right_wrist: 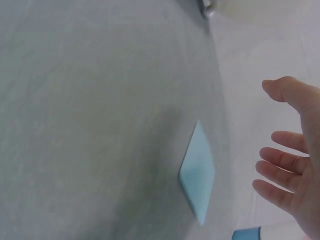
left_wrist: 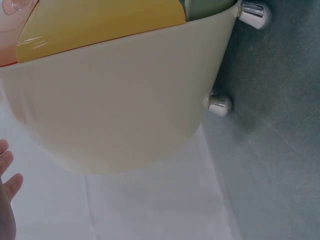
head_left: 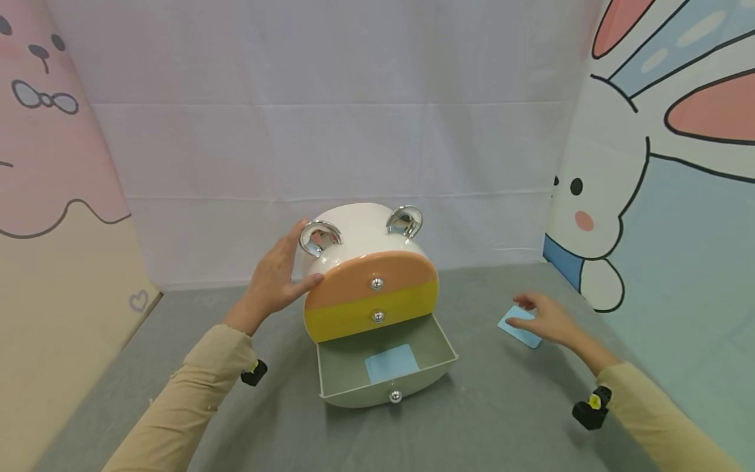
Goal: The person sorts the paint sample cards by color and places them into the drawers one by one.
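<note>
A small white drawer box (head_left: 361, 226) with two shiny silver ears stands on the table. Its orange top drawer (head_left: 348, 282) and yellow middle drawer (head_left: 348, 322) are closed, while the green bottom drawer (head_left: 336, 372) is pulled out. Inside that drawer lies a light blue card (head_left: 392, 363). My left hand (head_left: 274, 278) rests against the box's left side near the ear, fingers extended. Over a second light blue card (right_wrist: 198, 172), flat on the table at the right, hovers my right hand (head_left: 548, 318) with thumb and fingers apart and nothing between them.
A grey cloth (head_left: 489, 406) covers the table. White fabric (head_left: 354, 131) hangs behind the box, a cartoon rabbit panel (head_left: 666, 262) stands at the right and a pink and cream panel (head_left: 59, 275) at the left. Silver feet (left_wrist: 220, 105) support the box.
</note>
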`<state>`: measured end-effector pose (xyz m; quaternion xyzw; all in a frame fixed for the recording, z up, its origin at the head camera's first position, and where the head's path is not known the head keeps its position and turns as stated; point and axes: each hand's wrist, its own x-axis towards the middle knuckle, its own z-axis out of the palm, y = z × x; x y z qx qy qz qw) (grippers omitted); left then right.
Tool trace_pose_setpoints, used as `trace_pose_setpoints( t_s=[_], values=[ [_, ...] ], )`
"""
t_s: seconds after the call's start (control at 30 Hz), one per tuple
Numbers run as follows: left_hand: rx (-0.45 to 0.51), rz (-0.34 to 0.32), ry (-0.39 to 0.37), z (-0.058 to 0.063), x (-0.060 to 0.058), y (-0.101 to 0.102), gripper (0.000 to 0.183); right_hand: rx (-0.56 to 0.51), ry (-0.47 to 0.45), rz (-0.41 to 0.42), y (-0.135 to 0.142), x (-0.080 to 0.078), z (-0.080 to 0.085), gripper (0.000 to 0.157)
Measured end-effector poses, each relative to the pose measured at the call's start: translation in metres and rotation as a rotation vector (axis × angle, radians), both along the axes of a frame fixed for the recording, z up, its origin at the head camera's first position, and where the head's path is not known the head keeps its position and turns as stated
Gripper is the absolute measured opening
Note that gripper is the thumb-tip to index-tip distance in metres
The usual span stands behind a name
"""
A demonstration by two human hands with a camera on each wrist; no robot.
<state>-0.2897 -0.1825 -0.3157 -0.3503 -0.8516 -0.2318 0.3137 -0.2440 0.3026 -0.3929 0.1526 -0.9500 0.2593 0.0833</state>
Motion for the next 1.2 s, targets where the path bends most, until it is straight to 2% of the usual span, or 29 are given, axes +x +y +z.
trace_pose_setpoints(
  t_s=[0.13,0.33,0.5,0.67,1.0,1.2],
  values=[
    [-0.006,0.005,-0.001,0.000,0.000,0.000,0.092,0.030,-0.010,-0.025,0.015,0.000,-0.013,0.060],
    [-0.010,0.007,-0.011,0.000,0.001,-0.001,0.091,0.145,-0.032,-0.078,0.034,-0.002,-0.035,0.077],
    [-0.005,0.003,-0.004,0.000,0.001,-0.001,0.092,0.191,-0.076,-0.114,0.043,-0.002,-0.048,0.083],
    [-0.002,0.002,0.014,0.000,0.001,0.000,0.092,0.222,-0.113,-0.148,0.045,-0.001,-0.051,0.083],
    [0.007,0.001,0.020,-0.001,0.001,0.000,0.093,0.259,-0.085,-0.152,0.044,-0.004,-0.052,0.076],
    [0.000,0.004,0.021,-0.001,0.000,0.000,0.092,0.182,-0.094,-0.163,0.039,-0.006,-0.050,0.080]
  ],
)
